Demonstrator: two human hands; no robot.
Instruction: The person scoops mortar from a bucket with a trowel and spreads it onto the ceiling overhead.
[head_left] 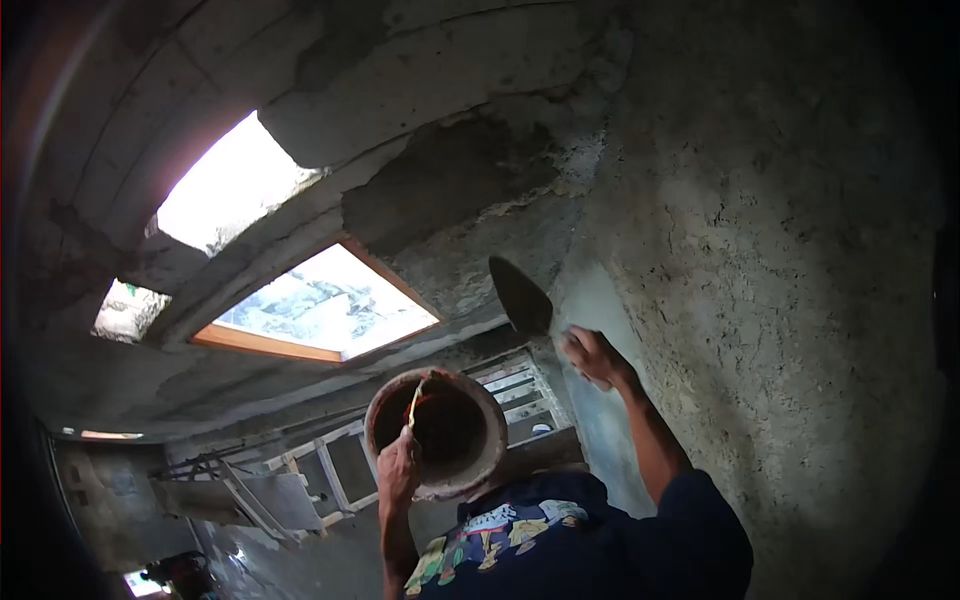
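Held up in front of my dark shirt is a round, mortar-smeared bucket [492,425], its mouth facing the view. My left hand [398,462] is closed on the bucket's handle [415,400], a thin yellowish strip reaching the rim. The inside is dark, and I cannot make out how much it holds. On the other side, my right hand [592,358] is wrapped round the grip of a pointed trowel [522,298]. The grip is mostly hidden by the fingers. The dark blade points up and left, beside the wall's corner and apart from the bucket.
A rough plastered wall [770,280] rises close on the right. Across from it, another wall has a wood-framed window [330,300] and bright openings [235,185]. Wooden ladder-like framing [345,470] stands below, behind the bucket. Planks [205,500] lie farther left.
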